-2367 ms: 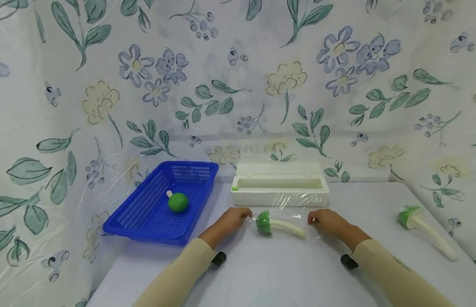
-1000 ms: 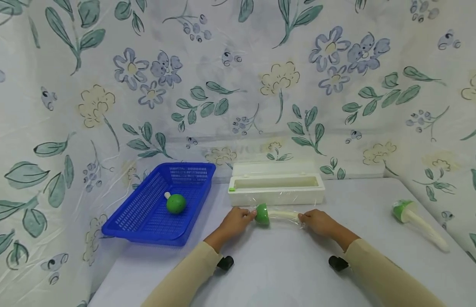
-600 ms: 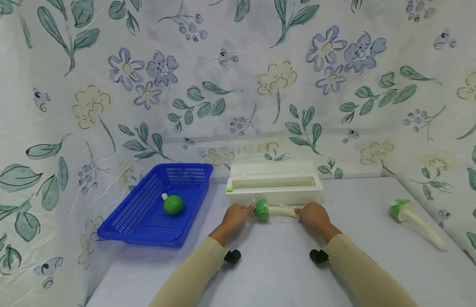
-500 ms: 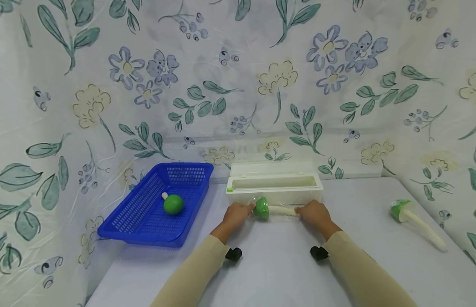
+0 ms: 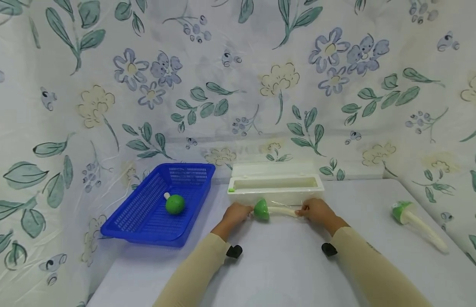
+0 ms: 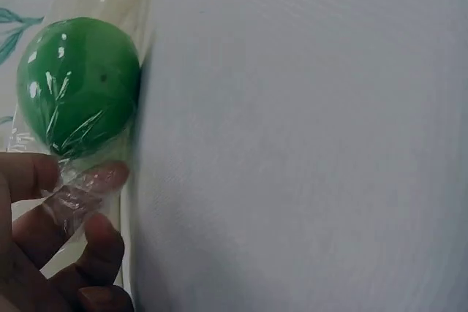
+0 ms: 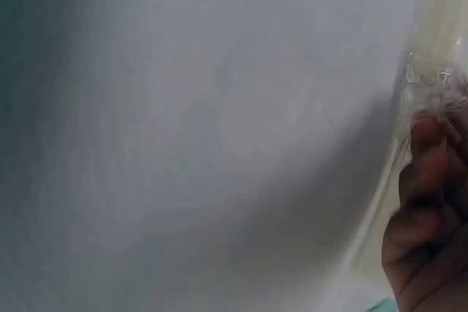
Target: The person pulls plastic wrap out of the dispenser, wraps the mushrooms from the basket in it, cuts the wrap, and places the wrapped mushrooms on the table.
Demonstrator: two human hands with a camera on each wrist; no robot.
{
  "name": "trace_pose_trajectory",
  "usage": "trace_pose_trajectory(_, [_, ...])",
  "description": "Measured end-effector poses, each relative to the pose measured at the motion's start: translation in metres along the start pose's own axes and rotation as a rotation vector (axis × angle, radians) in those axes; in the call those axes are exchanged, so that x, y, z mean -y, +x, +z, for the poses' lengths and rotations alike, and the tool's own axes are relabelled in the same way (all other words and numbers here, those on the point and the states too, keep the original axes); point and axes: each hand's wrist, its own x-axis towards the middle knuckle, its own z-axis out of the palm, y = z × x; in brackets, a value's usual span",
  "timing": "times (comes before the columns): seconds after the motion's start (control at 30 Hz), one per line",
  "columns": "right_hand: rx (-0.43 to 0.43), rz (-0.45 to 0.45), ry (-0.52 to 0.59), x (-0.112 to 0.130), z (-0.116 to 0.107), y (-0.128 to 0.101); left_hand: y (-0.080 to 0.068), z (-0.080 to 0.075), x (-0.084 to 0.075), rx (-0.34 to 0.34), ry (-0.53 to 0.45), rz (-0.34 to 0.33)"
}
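Observation:
A toy mushroom with a green cap and long cream stem (image 5: 278, 210) lies sideways between my hands, wrapped in clear plastic wrap (image 6: 86, 126). My left hand (image 5: 236, 215) pinches the gathered wrap just beyond the cap; in the left wrist view the film is bunched between thumb and fingers. At the stem's end, my right hand (image 5: 319, 212) pinches the other end of the wrap, its fingers curled in the right wrist view. Right behind the mushroom stands a long white wrap box (image 5: 275, 198), lid raised.
A blue basket (image 5: 146, 236) at the left holds a green, round-capped mushroom (image 5: 175, 204) with a short white stem. Another green-capped mushroom (image 5: 424, 230), looking film-covered, lies near the table's right edge. Flowered cloth hangs behind and beside the white table (image 5: 284, 268).
Both hands have come in from the loose film's edges to the mushroom's two ends, gathering the wrap. The mushroom has shifted closer to the white box, and the right hand's fingers have just changed position.

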Motion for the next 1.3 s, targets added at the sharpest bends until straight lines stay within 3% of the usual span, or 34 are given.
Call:
trace_pose_trajectory(0.13, [0.071,-0.121,-0.034,0.006,-0.003,-0.002,-0.003,0.001,0.002,-0.097,0.005,0.001])
trace_pose_trajectory(0.33, [0.152,-0.075,0.050,0.005,-0.011,-0.007,-0.008,-0.003,0.012,-0.109,-0.161,0.090])
trace_pose_trajectory(0.47, [0.128,-0.056,0.024,0.008,-0.020,-0.005,-0.008,-0.012,0.022,-0.142,-0.247,0.127])
trace_pose_trajectory(0.7, [0.041,-0.151,-0.014,0.029,-0.036,0.006,-0.002,-0.033,0.018,-0.399,-0.198,0.220])
trace_pose_trajectory(0.77, [0.028,-0.167,0.002,0.044,-0.035,0.011,0.004,-0.037,0.015,-0.384,-0.203,0.247])
trace_pose_trajectory(0.97, [-0.046,-0.254,0.044,0.108,-0.007,0.041,0.032,-0.042,0.019,-0.173,-0.336,0.248])
trace_pose_trajectory(1.17, [-0.038,-0.395,-0.047,0.156,0.026,0.057,0.044,-0.037,0.029,-0.115,-0.432,0.245])
trace_pose_trajectory(1.3, [-0.015,-0.460,-0.193,0.175,0.037,0.062,0.048,-0.038,0.030,-0.098,-0.406,0.315])
